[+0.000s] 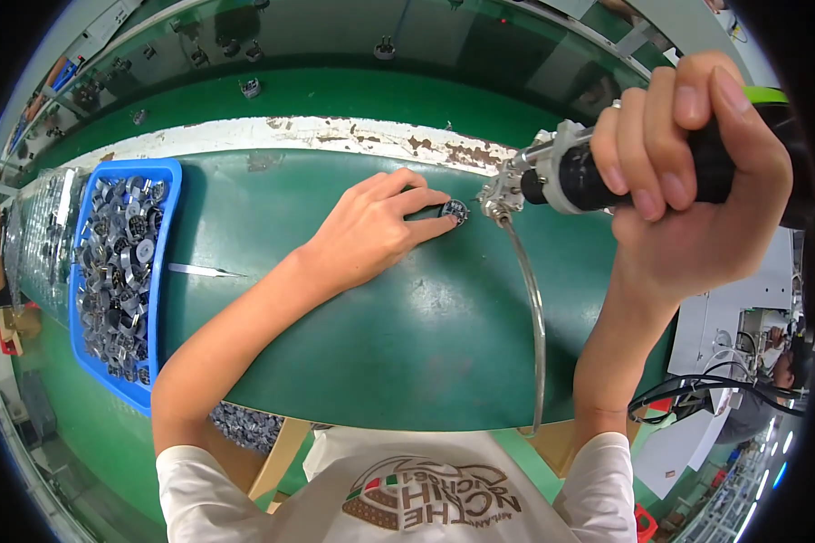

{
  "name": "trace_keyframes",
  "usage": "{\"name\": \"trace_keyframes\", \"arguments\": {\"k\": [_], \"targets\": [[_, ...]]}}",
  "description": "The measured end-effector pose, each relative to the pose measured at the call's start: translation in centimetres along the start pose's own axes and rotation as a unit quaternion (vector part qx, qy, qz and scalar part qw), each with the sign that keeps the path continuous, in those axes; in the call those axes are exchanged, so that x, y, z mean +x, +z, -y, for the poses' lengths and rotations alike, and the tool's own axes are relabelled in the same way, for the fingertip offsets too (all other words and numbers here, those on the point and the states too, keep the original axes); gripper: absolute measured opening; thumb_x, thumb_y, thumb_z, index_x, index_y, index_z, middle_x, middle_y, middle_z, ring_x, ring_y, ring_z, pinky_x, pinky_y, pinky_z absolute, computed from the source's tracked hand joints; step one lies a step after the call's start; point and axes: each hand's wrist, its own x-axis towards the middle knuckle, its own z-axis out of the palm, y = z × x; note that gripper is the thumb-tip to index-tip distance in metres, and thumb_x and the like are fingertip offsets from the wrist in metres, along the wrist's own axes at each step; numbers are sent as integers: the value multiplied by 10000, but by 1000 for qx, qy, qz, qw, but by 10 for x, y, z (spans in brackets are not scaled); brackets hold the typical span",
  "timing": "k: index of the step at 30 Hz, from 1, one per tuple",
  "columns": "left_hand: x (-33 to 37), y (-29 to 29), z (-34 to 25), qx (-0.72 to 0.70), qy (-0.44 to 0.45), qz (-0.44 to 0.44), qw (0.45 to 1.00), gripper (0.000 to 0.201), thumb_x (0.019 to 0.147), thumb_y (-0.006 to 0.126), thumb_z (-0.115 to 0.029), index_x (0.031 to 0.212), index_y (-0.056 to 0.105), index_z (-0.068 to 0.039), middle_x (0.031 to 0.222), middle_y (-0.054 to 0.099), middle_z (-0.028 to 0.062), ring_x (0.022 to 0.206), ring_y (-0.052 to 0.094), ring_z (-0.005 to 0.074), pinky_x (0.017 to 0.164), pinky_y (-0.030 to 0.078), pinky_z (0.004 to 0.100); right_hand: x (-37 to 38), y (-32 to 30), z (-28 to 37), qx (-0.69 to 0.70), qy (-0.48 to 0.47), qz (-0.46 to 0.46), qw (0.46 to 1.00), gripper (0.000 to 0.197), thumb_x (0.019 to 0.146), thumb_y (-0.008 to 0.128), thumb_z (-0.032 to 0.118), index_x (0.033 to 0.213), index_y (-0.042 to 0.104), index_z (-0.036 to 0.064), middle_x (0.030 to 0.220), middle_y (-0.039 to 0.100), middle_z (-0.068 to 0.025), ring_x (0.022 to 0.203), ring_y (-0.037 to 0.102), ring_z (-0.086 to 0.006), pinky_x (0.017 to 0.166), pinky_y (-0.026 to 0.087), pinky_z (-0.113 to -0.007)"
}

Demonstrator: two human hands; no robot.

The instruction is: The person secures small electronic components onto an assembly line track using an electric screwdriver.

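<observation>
My left hand [376, 226] lies flat on the green table [407, 344], its fingertips pinning a small round dark metal part [455, 211]. My right hand [697, 172] grips the black handle of a powered screwdriver [598, 167], held sideways. Its metal tip [498, 201] points down just right of the part. A clear tube [536, 317] curves from the tool's head down toward the table's front edge.
A blue tray [167, 271] heaped with several small metal parts sits at the left. A pair of metal tweezers [199, 270] lies beside it. A green conveyor belt [335, 100] with a few parts runs behind the worn white table edge. Black cables [688, 389] hang at the right.
</observation>
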Motion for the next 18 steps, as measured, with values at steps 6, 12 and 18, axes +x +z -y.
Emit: {"name": "trace_keyframes", "arguments": {"k": [6,12,18], "targets": [[0,4,-5,-21,-19,-40,999,209,759,808,-88,967,794,-87,1044,745,22,895,652,218,734,581,359,1,2,-16,-24,10,6,1000,242,1009,381,232,884,488,54,529,367,39,420,304,-73,486,336,-259],[-1,8,-4,-26,-19,-50,998,204,750,810,-91,953,789,-91,1046,738,21,883,648,214,725,579,352,3,4,-26,-47,9,8,999,247,1005,381,234,882,495,52,525,370,39,416,301,-72,482,340,-261],[-3,9,-3,-32,-24,-48,998,204,738,810,-91,940,784,-97,1048,729,14,885,646,211,740,575,347,4,11,-28,-19,4,31,999,248,1001,382,232,872,494,53,524,368,40,415,300,-71,480,336,-260]]}}
